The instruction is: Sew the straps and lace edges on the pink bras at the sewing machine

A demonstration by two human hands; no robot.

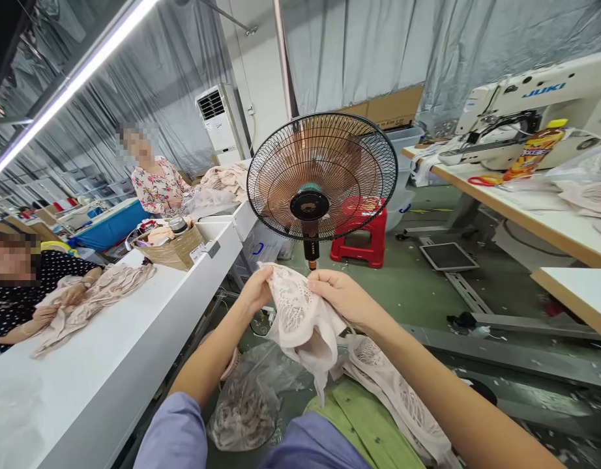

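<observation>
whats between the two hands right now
A pale pink lace fabric piece fills the gap. The left hand pinches one edge and the right hand the other, as the head view shows.

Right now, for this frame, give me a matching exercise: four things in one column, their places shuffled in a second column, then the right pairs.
Things:
1. pink lace piece
2. black fan
3. red stool
4. white sewing machine

Places:
A. on the wooden table at right
B. on the floor behind the fan's pole
C. gripped by the left hand and the right hand
D. standing just beyond the hands, facing the camera

Pairs: 1-C, 2-D, 3-B, 4-A
</observation>
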